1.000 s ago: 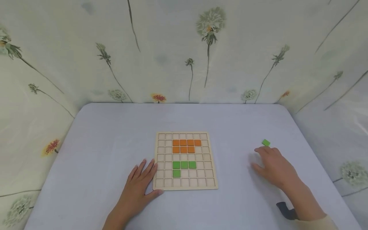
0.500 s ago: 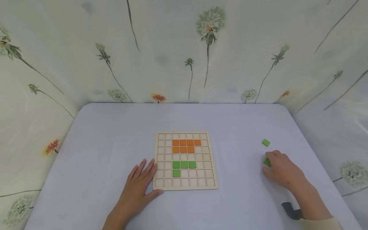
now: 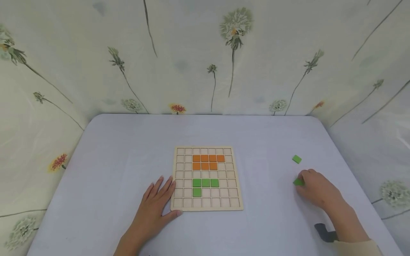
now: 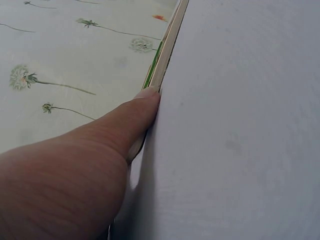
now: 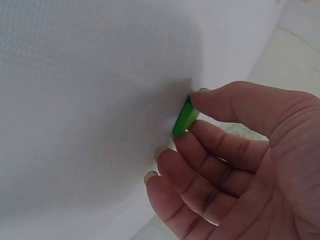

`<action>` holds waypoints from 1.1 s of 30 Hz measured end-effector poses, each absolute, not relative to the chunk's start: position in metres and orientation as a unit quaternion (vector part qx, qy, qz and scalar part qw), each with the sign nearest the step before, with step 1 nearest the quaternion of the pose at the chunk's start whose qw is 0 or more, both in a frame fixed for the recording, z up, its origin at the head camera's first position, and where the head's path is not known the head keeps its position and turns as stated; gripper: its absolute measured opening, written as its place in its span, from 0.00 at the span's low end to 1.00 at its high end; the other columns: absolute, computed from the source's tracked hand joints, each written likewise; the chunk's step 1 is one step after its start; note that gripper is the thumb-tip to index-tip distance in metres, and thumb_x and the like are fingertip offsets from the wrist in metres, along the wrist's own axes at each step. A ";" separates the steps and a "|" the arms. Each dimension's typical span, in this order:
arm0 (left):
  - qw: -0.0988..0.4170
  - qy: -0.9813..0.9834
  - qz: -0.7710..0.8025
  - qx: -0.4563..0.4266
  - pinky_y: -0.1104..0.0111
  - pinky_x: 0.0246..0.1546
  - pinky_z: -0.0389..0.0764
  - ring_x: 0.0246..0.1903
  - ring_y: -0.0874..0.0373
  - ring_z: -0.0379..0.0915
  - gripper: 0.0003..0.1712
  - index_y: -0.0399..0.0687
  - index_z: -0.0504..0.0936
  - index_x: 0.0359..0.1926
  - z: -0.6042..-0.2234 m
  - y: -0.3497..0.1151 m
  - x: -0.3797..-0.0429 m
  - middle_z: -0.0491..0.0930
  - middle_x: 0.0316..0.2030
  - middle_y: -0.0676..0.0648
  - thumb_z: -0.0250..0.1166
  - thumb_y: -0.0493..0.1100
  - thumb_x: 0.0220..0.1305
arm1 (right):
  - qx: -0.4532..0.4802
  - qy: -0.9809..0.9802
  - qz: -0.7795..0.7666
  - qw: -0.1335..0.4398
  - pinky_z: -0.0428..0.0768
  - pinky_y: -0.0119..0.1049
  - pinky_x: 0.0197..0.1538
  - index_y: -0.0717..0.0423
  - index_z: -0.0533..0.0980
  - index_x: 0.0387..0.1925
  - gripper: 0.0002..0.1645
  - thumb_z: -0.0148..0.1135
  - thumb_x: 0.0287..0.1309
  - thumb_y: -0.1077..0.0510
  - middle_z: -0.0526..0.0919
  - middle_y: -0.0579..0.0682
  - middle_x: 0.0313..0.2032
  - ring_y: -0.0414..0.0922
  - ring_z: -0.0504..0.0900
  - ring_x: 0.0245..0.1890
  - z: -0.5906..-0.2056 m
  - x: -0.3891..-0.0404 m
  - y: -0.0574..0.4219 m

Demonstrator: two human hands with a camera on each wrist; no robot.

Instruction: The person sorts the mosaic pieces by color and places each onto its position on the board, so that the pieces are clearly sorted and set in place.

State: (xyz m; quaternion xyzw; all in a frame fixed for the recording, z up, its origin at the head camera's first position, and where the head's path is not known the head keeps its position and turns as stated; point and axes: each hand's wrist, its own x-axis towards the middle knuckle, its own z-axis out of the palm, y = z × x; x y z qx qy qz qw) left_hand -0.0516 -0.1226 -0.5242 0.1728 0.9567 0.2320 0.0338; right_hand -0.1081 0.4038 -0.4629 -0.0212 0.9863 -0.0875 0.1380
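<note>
A wooden grid board point(image 3: 206, 210) lies at the middle of the table, with orange tiles point(image 3: 204, 166) in two upper rows and green tiles point(image 3: 205, 182) in two lower rows. My left hand point(image 3: 153, 209) rests flat beside it, fingertips and thumb touching its left edge and lower left corner. In the left wrist view the thumb point(image 4: 135, 112) presses against the board's side. Off to the right, my right hand point(image 3: 315, 188) pinches a green square tile point(image 5: 186, 118) between thumb and fingers, close to the tabletop. Another green tile point(image 3: 297, 159) lies just beyond that hand.
The table point(image 3: 128, 142) has a pale cloth. Behind it and at both sides hangs a curtain point(image 3: 179, 71) printed with dandelions. A dark strap point(image 3: 325, 233) shows at the right wrist, above a light sleeve point(image 3: 355, 248).
My right hand has drawn back toward me from near the far green tile and now pinches the nearer one. The left hand has stayed at the board.
</note>
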 end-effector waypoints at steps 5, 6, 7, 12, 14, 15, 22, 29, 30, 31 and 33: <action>0.032 0.956 0.234 0.173 0.51 0.80 0.37 0.82 0.51 0.35 0.54 0.53 0.60 0.82 -0.524 -0.123 -0.052 0.51 0.82 0.55 0.71 0.68 0.63 | -0.005 0.983 -0.109 0.144 0.81 0.62 0.49 0.76 0.76 0.49 0.24 0.71 0.58 0.61 0.82 0.66 0.43 0.63 0.81 0.44 -0.463 -0.109 0.406; 0.032 0.957 0.233 0.172 0.51 0.80 0.37 0.82 0.51 0.34 0.55 0.53 0.60 0.82 -0.524 -0.123 -0.052 0.50 0.82 0.56 0.70 0.68 0.63 | -0.002 0.983 -0.114 0.145 0.81 0.62 0.49 0.77 0.76 0.49 0.24 0.71 0.58 0.61 0.82 0.66 0.43 0.63 0.81 0.44 -0.463 -0.109 0.407; 0.033 0.957 0.232 0.172 0.51 0.80 0.37 0.82 0.51 0.34 0.55 0.53 0.59 0.82 -0.524 -0.123 -0.053 0.50 0.82 0.56 0.70 0.68 0.63 | 0.001 0.982 -0.119 0.147 0.81 0.62 0.49 0.76 0.76 0.49 0.25 0.71 0.58 0.60 0.82 0.66 0.43 0.62 0.81 0.44 -0.463 -0.110 0.407; 0.037 0.958 0.228 0.171 0.51 0.80 0.36 0.82 0.51 0.33 0.55 0.54 0.59 0.82 -0.524 -0.122 -0.053 0.49 0.82 0.56 0.70 0.68 0.63 | 0.018 0.977 -0.145 0.158 0.82 0.58 0.44 0.76 0.76 0.48 0.26 0.71 0.57 0.58 0.82 0.63 0.39 0.57 0.80 0.39 -0.463 -0.111 0.408; 0.037 0.958 0.229 0.171 0.51 0.80 0.37 0.82 0.51 0.33 0.55 0.54 0.59 0.82 -0.524 -0.122 -0.052 0.50 0.82 0.56 0.71 0.67 0.63 | 0.022 0.975 -0.151 0.159 0.82 0.56 0.43 0.75 0.76 0.48 0.25 0.71 0.57 0.58 0.82 0.61 0.38 0.55 0.80 0.38 -0.464 -0.111 0.409; 0.036 0.958 0.229 0.170 0.51 0.80 0.37 0.82 0.51 0.34 0.55 0.54 0.59 0.82 -0.524 -0.121 -0.052 0.50 0.82 0.56 0.71 0.67 0.63 | 0.023 0.975 -0.152 0.160 0.82 0.56 0.43 0.75 0.76 0.48 0.25 0.71 0.57 0.58 0.82 0.60 0.38 0.54 0.79 0.38 -0.465 -0.111 0.409; 0.037 0.959 0.228 0.166 0.51 0.80 0.37 0.82 0.51 0.34 0.55 0.55 0.59 0.82 -0.526 -0.121 -0.051 0.51 0.82 0.56 0.72 0.67 0.62 | 0.016 0.978 -0.151 0.143 0.82 0.58 0.45 0.73 0.77 0.48 0.24 0.71 0.57 0.59 0.83 0.60 0.39 0.56 0.80 0.40 -0.468 -0.108 0.405; 0.036 0.957 0.232 0.169 0.51 0.80 0.37 0.82 0.51 0.34 0.55 0.54 0.59 0.82 -0.524 -0.122 -0.051 0.51 0.82 0.56 0.71 0.67 0.63 | -0.012 0.980 -0.159 0.118 0.83 0.57 0.46 0.70 0.79 0.46 0.20 0.71 0.56 0.59 0.84 0.56 0.37 0.54 0.81 0.39 -0.470 -0.106 0.388; 0.037 0.957 0.234 0.168 0.51 0.80 0.37 0.82 0.51 0.34 0.55 0.53 0.60 0.82 -0.523 -0.122 -0.051 0.51 0.82 0.56 0.71 0.67 0.63 | -0.016 0.980 -0.161 0.117 0.83 0.57 0.46 0.70 0.80 0.46 0.20 0.71 0.56 0.59 0.84 0.55 0.38 0.54 0.81 0.39 -0.470 -0.105 0.385; 0.038 0.956 0.236 0.168 0.51 0.80 0.37 0.82 0.51 0.34 0.54 0.53 0.60 0.82 -0.523 -0.122 -0.051 0.51 0.82 0.55 0.71 0.67 0.63 | -0.018 0.979 -0.163 0.117 0.83 0.57 0.46 0.70 0.80 0.46 0.20 0.71 0.56 0.59 0.84 0.55 0.38 0.54 0.82 0.40 -0.469 -0.105 0.381; 0.036 0.956 0.237 0.169 0.51 0.80 0.37 0.82 0.51 0.35 0.54 0.53 0.60 0.82 -0.522 -0.121 -0.051 0.52 0.82 0.55 0.71 0.67 0.63 | -0.027 0.979 -0.167 0.116 0.83 0.57 0.47 0.69 0.80 0.47 0.20 0.71 0.56 0.59 0.84 0.55 0.39 0.54 0.82 0.40 -0.467 -0.105 0.375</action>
